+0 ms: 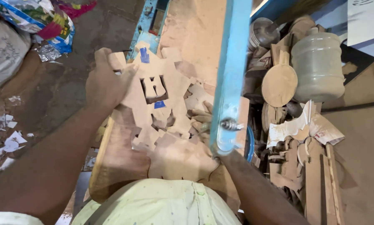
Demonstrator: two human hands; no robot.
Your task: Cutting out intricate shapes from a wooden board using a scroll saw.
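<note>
— What is the left hand (105, 83) doing?

— It is closed over the far left edge of a flat, pale brown fibreboard panel with shapes cut through it (162, 104), fingers curled over the rim and thumb lying on the top face. The panel lies flat on a dusty brown wooden work table (112, 162), in the middle of the view, with two small blue marks on its face.

— And the right hand (201, 118)?

— It sits just right of the panel, mostly hidden behind a light blue painted metal saw arm (230, 75) that runs from far to near across the table. Only its fingers (199, 113) show, resting against the panel's right edge. Whether they pinch the panel or just press on it, I cannot tell.

— What else lies around?

— On the right, a clear plastic water jug (318, 66) stands among a heap of wooden offcuts, with a round wooden paddle-shaped piece (279, 85) just left of it. Far left, a colourful crumpled plastic bag (41, 18) lies on the dusty floor, and white paper scraps (9, 143) are scattered nearer.
</note>
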